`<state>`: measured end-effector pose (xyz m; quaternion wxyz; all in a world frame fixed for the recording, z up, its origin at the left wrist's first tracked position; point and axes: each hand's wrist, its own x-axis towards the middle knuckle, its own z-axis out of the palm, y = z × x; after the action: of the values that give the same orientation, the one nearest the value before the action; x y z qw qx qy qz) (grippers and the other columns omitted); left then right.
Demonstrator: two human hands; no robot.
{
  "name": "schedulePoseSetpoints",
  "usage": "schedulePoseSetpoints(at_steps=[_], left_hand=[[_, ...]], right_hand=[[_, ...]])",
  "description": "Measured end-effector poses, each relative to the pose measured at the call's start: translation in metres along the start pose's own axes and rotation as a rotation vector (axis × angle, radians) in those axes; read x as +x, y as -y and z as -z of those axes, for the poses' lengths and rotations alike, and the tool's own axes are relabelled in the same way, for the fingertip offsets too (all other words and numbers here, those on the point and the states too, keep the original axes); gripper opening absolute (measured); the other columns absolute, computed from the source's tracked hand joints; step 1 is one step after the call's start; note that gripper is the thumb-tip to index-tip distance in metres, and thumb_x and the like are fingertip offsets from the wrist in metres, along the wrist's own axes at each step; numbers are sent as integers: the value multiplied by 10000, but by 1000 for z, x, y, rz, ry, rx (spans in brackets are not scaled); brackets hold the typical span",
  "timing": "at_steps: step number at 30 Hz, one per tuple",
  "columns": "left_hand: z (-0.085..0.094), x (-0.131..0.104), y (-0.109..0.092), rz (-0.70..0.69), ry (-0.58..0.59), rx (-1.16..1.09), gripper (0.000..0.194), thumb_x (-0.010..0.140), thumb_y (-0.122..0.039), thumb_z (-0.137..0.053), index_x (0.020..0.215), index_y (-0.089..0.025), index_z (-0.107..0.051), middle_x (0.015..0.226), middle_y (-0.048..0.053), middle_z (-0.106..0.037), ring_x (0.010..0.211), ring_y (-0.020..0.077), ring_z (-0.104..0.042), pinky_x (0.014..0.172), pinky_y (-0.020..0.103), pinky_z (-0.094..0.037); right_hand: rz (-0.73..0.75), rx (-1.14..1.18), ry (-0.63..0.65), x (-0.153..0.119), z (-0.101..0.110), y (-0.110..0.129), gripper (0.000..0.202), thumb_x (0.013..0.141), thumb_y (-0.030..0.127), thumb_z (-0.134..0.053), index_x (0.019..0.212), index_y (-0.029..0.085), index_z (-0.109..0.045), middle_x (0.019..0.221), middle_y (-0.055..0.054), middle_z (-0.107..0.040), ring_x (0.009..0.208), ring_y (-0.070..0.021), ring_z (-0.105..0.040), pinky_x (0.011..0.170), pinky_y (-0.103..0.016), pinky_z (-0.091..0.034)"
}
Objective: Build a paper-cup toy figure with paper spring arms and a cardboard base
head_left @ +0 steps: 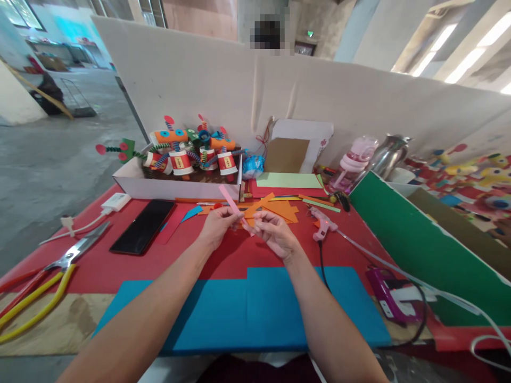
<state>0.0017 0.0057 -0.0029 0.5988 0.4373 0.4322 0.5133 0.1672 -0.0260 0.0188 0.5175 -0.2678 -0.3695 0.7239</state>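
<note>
Between my hands, above the red table covering, is a pink paper strip (229, 200) that slants down to the right. My left hand (220, 226) pinches it between thumb and fingers. My right hand (275, 231) has its fingers pressed together around an orange paper strip (261, 205), close to the lower end of the pink one. Just behind the hands lie loose orange paper pieces (285, 210). To the right, a pink glue gun (321, 223) rests on the red covering (223, 261).
Blue sheets (223, 314) line the front edge. At left are a black phone (142, 226) and large scissors (66, 260). A white box (175, 189) holds paper-cup figures. A green box (423, 250), a purple power strip (393, 298) and cables occupy the right.
</note>
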Motion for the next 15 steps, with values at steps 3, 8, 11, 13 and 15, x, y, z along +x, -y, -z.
schedulePoseSetpoints(at_steps=[3, 8, 11, 13, 15], left_hand=[[0, 1, 2, 16, -5, -27, 400, 502, -449, -846, 621, -137, -625, 529, -23, -576, 478, 73, -460, 485, 211, -359], [-3, -1, 1, 24, -10, -87, 393, 499, -430, -855, 612, -138, -616, 525, -24, -566, 470, 67, -447, 478, 211, -350], [-4, -3, -1, -6, 7, -54, 383, 515, -427, -849, 594, -143, -605, 526, -25, -558, 477, 71, -453, 481, 217, -361], [-5, -4, -2, -23, 29, -9, 383, 519, -435, -844, 584, -148, -599, 517, -29, -546, 482, 78, -462, 482, 221, -376], [-5, -5, -2, -27, 46, 43, 390, 518, -454, -836, 581, -151, -599, 508, -32, -539, 484, 87, -470, 478, 226, -386]], right_hand=[[35, -52, -48, 3, 1, -2, 239, 596, 294, -838, 745, 209, -672, 572, 79, -539, 533, -67, -490, 897, -376, -516], [97, -322, -191, 5, 0, -7, 266, 641, 401, -781, 715, 203, -619, 583, 55, -571, 521, -86, -522, 620, -267, -518], [188, -543, -221, 5, -4, -11, 218, 679, 372, -730, 709, 198, -602, 609, 32, -596, 536, -103, -538, 538, -239, -462], [277, -700, -244, 5, -6, -12, 186, 715, 347, -691, 682, 199, -582, 579, 35, -571, 516, -105, -517, 533, -244, -447], [381, -828, -268, 4, -8, -13, 161, 734, 318, -669, 684, 205, -567, 613, 30, -574, 546, -111, -528, 564, -252, -454]])
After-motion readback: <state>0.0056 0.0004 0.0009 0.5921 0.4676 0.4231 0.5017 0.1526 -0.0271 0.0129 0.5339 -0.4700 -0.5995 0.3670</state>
